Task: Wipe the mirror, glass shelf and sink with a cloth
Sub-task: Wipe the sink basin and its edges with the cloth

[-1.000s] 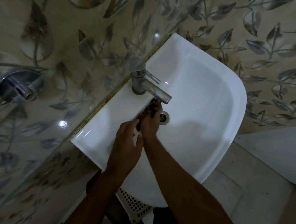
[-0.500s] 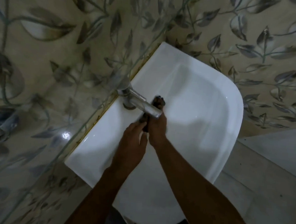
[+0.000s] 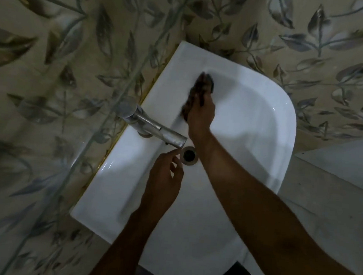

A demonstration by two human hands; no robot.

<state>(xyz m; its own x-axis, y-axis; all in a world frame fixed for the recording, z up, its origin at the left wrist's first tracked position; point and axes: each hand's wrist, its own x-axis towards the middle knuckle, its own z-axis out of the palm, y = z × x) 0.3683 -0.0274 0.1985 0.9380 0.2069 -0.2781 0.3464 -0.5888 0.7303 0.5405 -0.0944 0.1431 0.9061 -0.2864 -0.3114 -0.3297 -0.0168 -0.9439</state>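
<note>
Wall (image 3: 49, 106) at the far left: leaf-patterned tile, with the sink (image 3: 112, 197) butting against it along a yellowish sealant line. The sink's long axis is running from lower left to upper right in the head view.

Tap (image 3: 151, 127): it is standing on the sink's back ledge, its spout pointing down-right and ending just above the drain (image 3: 189, 155).

Left hand (image 3: 164, 183): I am holding it over the basin just beside the drain, near the spout tip. The fingers (image 3: 176, 156) are loosely curled and are gripping nothing; I judge the hand is idling here so as to stay out of the wiping path.

Cloth (image 3: 197, 91): dark, bunched, lying against the basin's inner wall at the back, up-right of the tap. Its long axis is running from lower left to upper right, roughly along the back wall, and its far end is pointing toward the sink's top corner. Motion blur is softening its edges, so its exact outline is uncertain.

Right hand (image 3: 200, 115): I am pressing the cloth onto the porcelain, fingers laid along it and apparently curling over its edge. The forearm is crossing the basin to reach that back slope, which I judge is the stretch being wiped.

Mirror and glass shelf: not in view.
</note>
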